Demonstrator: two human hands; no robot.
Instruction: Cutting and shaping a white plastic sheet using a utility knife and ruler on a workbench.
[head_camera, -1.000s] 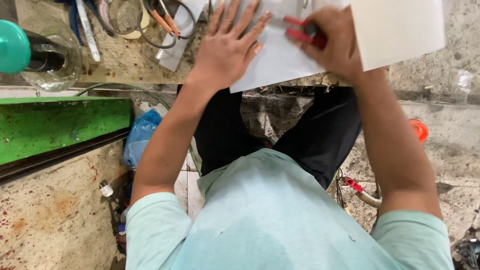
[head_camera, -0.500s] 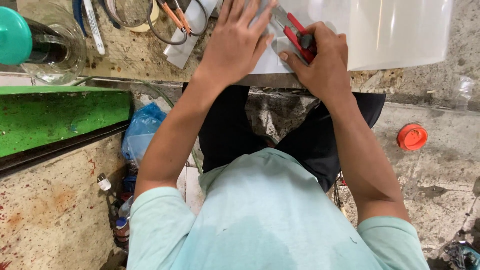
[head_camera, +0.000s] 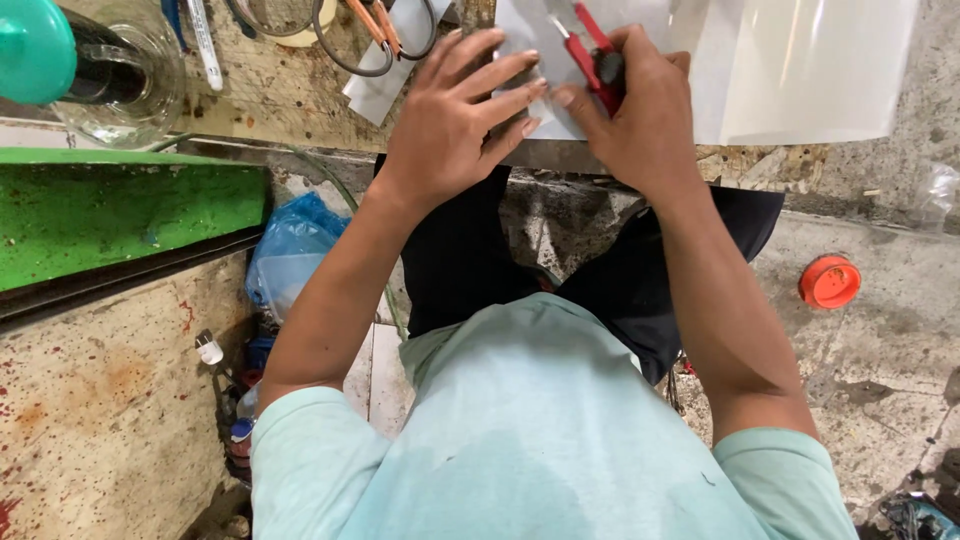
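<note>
Sheet of white paper (head_camera: 640, 60) is laid flat on the desk (head_camera: 270, 90) at 12 o'clock from the body, its bulk running off toward 2 o'clock, where a larger white panel (head_camera: 810, 70) is seen; whether that is the same sheet cannot be told. Left hand (head_camera: 455, 120) is spread open, palm down, fingers (head_camera: 500, 75) fanned toward 1 o'clock and pressed on the sheet's near-left part. Right hand (head_camera: 625, 110) is closed around a red-handled cutter (head_camera: 590, 50), gripped w/ the tool's long axis pointed approx. 11 o'clock, tip up near the frame's top edge. Both hands are nearly touching at the fingertips; the tool's working end lies just at 1 o'clock from the left fingertips, so the right hand is the nearer one to the cut line, the left only a hold-down.

Round about: scissors w/ orange handles (head_camera: 385, 25) at 11 o'clock from the left hand, a clear glass jar (head_camera: 110, 85) w/ a teal round cap (head_camera: 35, 50) at 10 o'clock, a green board (head_camera: 120, 215) at 9 o'clock. An orange lid (head_camera: 829, 282) is seen on the floor at 4 o'clock from the right hand, well apart. A blue plastic bag (head_camera: 290, 255) lies beneath the desk edge.
</note>
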